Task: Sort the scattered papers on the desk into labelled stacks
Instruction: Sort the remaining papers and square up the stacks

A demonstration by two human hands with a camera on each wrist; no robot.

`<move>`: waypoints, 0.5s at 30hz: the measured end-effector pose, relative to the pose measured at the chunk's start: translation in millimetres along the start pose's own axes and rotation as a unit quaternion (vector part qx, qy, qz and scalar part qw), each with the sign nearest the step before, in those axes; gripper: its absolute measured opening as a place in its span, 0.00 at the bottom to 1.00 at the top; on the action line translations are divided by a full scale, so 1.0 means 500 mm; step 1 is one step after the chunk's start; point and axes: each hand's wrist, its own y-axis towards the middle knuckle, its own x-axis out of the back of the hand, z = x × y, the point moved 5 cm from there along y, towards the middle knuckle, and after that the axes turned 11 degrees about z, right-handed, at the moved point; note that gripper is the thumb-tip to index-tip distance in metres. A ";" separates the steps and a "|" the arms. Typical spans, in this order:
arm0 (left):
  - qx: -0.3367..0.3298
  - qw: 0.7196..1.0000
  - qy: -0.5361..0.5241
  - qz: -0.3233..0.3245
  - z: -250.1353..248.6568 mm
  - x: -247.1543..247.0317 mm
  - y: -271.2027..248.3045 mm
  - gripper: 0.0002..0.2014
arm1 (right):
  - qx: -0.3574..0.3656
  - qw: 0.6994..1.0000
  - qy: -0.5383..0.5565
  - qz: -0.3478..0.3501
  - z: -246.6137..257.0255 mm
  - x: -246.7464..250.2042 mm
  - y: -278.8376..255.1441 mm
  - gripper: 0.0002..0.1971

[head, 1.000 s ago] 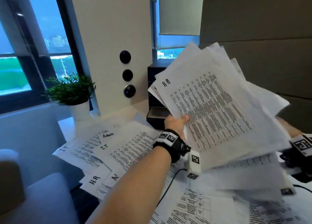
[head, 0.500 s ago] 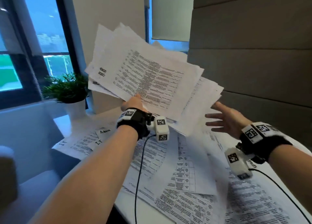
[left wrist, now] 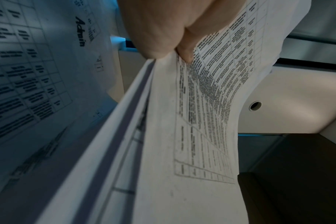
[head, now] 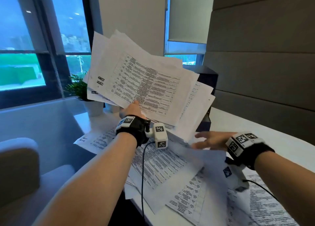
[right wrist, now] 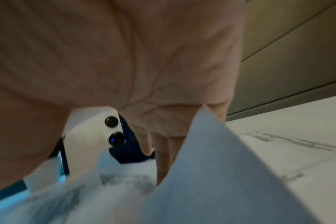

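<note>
My left hand (head: 132, 108) holds a fanned bundle of printed sheets (head: 143, 82) up above the desk, thumb pinching the lower edge (left wrist: 184, 53); the top sheet is marked "HR". In the left wrist view a sheet marked "Admin" (left wrist: 48, 68) hangs on the left. My right hand (head: 209, 140) hovers flat, fingers straight, just over the loose papers (head: 163, 166) spread across the white desk (head: 276, 140), right of the bundle. In the right wrist view its fingers (right wrist: 161, 145) point down behind a raised sheet corner (right wrist: 211, 166).
A sheet marked "IT" (head: 95, 139) lies at the desk's left edge. A potted plant (head: 80, 89) stands at the back left, a dark box (head: 207, 96) behind the bundle. A padded grey wall (head: 264, 63) runs along the right. A grey chair (head: 18, 166) is at lower left.
My left hand has tilted the bundle more upright and slightly right. My right hand has dropped from mid-air toward the papers on the desk.
</note>
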 end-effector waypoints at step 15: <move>0.020 0.999 0.043 0.020 0.051 -0.055 -0.015 0.27 | -0.097 0.948 -0.283 -0.106 -0.007 -0.089 0.122 0.46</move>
